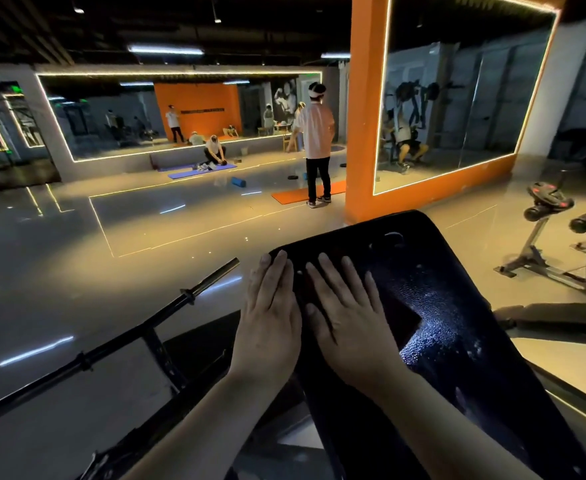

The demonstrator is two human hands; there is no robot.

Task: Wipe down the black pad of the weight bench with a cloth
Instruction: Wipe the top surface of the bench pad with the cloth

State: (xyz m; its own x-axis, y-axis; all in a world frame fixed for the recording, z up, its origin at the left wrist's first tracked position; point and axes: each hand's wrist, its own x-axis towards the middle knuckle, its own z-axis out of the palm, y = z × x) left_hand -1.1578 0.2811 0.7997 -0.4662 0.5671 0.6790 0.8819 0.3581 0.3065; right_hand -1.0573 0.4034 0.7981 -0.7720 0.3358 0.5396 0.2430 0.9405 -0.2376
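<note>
Gym floor (146, 237), glossy and lit amber; LED-edged mirrors (180, 116) on the far wall, orange pillar (364, 133) at 12 o'clock, a person (316, 140) standing on a mat just left of it; another bench frame (534, 242) at 3 o'clock, well apart.

Black pad (458, 306): inclined, long axis running from 5 o'clock up to 12 o'clock of the frame; surface grained vinyl with a glinting speckle (grain or droplets, cannot tell).

Left hand (271, 317): flat, fingers straight and together, palm down over the pad's 9 o'clock edge near its upper end; grips nothing. Right hand (350, 320): flat, fingers straight and slightly spread, pressing just beside the left one.

Cloth (400, 318): dark, thin, lying flat on the pad under the right palm; one bare corner shows at 3 o'clock of that hand; whether it reaches under the left hand, cannot tell.

Barbell (139, 323) at 9 o'clock of the left hand, apart from it.

Handling judgement: cloth is light and limp, likely to bunch or slide out if only pinched; flat-palm pressure should carry it best. Pad looks firm but cushioned, slick where wet, fixed to its frame; no need to hold it, though a hand at the edge would steady the stroke.
</note>
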